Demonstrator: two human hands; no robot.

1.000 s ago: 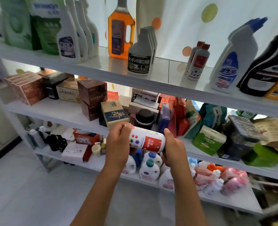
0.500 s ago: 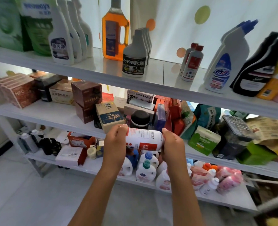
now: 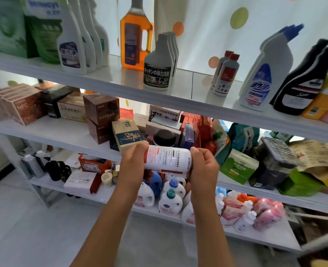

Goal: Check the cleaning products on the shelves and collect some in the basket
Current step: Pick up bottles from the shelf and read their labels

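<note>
I have a white bottle [image 3: 167,160] held sideways between both hands, in front of the middle shelf [image 3: 67,134]. My left hand [image 3: 134,160] grips its left end, fingers curled round so that end is hidden; my right hand [image 3: 203,166] grips the right end, thumb on top. The side facing me carries small print, with a red band near my left hand and a strip of red along the lower edge. Up and to the right of my right hand, on the top shelf [image 3: 190,91], two small red-capped bottles [image 3: 225,74] stand one behind the other. Straight above my hands there is a row of grey bottles [image 3: 159,64] with dark labels, and behind it an orange jug [image 3: 135,39]. Further left of that, white spray bottles [image 3: 72,45] stand in a row beside green pouches [image 3: 24,27]. Far right on the same shelf are a white bottle with a blue cap [image 3: 267,74] and black bottles [image 3: 305,83]. Just behind my hands, the middle shelf holds boxes and a dark round lid [image 3: 164,136]; brown boxes [image 3: 101,114] sit to the left, a green box [image 3: 238,166] to the right. Below my hands, on the bottom shelf [image 3: 120,197], white detergent jugs [image 3: 169,199] stand close together, with pink packs [image 3: 267,212] to their right.
</note>
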